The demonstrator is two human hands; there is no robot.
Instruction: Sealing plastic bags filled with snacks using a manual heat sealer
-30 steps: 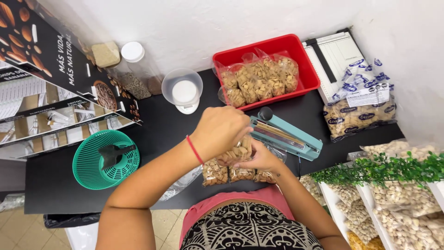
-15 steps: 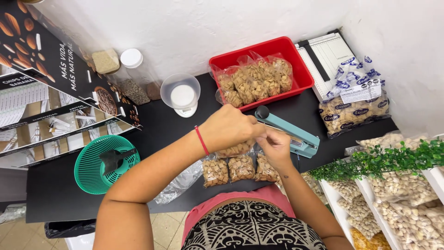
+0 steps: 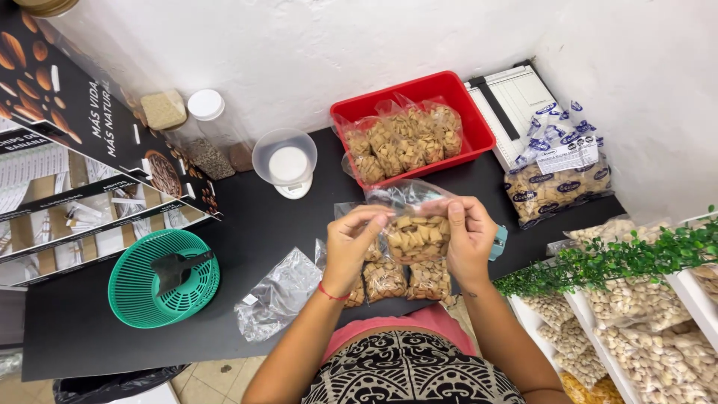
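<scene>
Both grips, left hand (image 3: 350,247) and right hand (image 3: 468,238), pinching crinkly clear snack bag (image 3: 416,233)

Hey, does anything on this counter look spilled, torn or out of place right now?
Nothing stands out. The left hand and right hand hold a clear snack bag intact above the black counter; no loose pieces show, and the filled bags sit inside the red tray.

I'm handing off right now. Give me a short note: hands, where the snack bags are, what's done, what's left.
Left hand and right hand: both grip the top of one clear bag of square snacks, held above the black counter.
Filled bags: three on the counter under the hands; more in the red bin.
Empty bags lie left of them.
Done: held bag is filled.
Left: probably closing it; its top looks open.
</scene>
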